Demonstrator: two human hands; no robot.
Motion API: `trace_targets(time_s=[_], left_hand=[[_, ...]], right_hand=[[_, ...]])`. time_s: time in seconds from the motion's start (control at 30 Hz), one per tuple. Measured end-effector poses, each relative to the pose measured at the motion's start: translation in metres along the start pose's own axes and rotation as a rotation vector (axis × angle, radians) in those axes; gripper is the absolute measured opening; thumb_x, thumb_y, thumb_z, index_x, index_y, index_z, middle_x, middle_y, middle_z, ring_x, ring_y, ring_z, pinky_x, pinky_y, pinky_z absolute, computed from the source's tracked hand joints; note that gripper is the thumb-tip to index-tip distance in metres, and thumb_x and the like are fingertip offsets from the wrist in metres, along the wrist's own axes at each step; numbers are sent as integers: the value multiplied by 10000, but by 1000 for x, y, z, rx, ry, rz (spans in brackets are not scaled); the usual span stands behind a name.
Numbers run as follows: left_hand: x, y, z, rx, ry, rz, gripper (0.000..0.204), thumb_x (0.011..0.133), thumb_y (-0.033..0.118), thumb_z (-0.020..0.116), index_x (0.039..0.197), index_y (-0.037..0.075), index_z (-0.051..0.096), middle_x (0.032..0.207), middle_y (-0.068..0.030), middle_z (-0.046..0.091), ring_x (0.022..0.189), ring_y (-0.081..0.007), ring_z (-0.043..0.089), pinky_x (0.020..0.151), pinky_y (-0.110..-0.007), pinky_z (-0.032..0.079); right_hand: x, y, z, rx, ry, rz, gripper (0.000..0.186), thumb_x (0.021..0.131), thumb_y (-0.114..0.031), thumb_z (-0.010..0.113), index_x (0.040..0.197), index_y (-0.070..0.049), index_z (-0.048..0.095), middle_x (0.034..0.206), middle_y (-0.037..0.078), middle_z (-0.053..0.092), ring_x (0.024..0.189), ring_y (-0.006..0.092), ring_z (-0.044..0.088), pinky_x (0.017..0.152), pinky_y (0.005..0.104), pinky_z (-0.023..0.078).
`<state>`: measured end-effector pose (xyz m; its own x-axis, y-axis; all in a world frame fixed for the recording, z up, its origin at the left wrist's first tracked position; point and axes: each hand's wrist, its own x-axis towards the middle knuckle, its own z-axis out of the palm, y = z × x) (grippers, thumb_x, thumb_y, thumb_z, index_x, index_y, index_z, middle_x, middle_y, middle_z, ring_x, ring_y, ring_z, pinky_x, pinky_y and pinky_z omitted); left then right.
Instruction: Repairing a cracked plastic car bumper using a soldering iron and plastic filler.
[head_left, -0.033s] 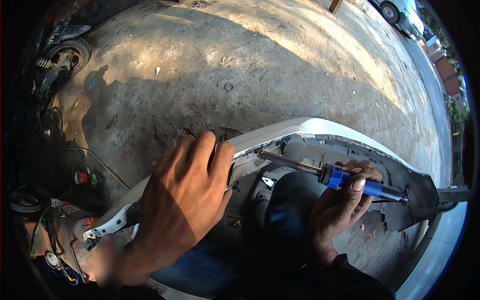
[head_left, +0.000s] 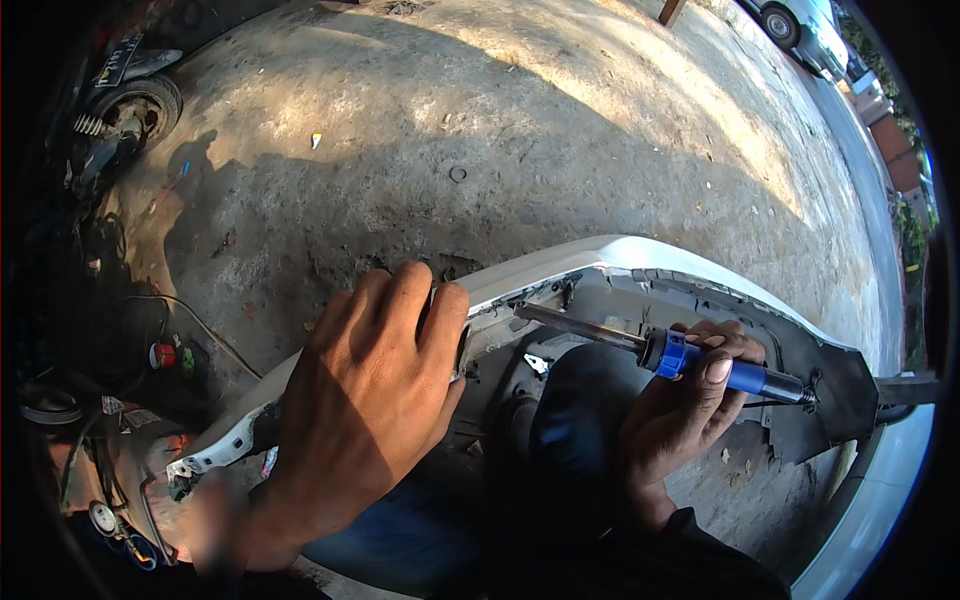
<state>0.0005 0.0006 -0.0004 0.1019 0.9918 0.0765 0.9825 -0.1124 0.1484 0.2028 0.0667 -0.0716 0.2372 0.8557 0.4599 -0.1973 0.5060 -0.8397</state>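
A white car bumper (head_left: pixel 625 250) lies across in front of me, its grey inner side toward me. My left hand (head_left: pixel 375 375) wraps over its upper edge left of the middle; the thumb side is partly hidden. In my right hand (head_left: pixel 690 410) is a soldering iron (head_left: pixel 735 376) with a blue handle and a long metal barrel. Its barrel points left, and the tip is at the inner edge of the bumper, just right of my left fingers. Whether the tip touches the plastic I cannot tell. Small dark rough marks run along that edge.
My knee (head_left: pixel 585 400) is below the bumper. At the left are a motorcycle wheel (head_left: pixel 140 110), a red tin (head_left: pixel 161 356), a cable (head_left: pixel 205 325) and an orange-red tank with a gauge (head_left: pixel 103 517). A pale car panel (head_left: pixel 880 500) curves at the right. A parked car (head_left: pixel 800 30) stands far off.
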Motion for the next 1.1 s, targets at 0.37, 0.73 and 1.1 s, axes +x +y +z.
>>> trace_targets(time_s=[0.37,0.73,1.1], left_hand=[[-1,1,0,-15,19,0,472,715,165,768,1085,3,523,1041,-119,483,951,-244,535,818,-376,469],[0,1,0,-16,21,-4,474,713,163,770,1086,6,523,1036,-113,481,959,-242,533,820,-372,466],[-1,0,1,-12,5,-11,482,715,165,771,1097,8,522,1049,-114,478,958,-241,531,824,-371,464]], right_hand=[[1,-2,-2,-2,-11,26,228,889,-207,649,958,-44,504,881,62,477,864,164,474,818,317,407],[1,-3,-1,-30,12,38,217,890,-192,634,953,-34,499,879,71,479,864,171,474,811,318,407],[0,-1,1,-29,5,19,222,887,-197,634,933,-28,498,881,73,479,874,180,472,831,328,405]])
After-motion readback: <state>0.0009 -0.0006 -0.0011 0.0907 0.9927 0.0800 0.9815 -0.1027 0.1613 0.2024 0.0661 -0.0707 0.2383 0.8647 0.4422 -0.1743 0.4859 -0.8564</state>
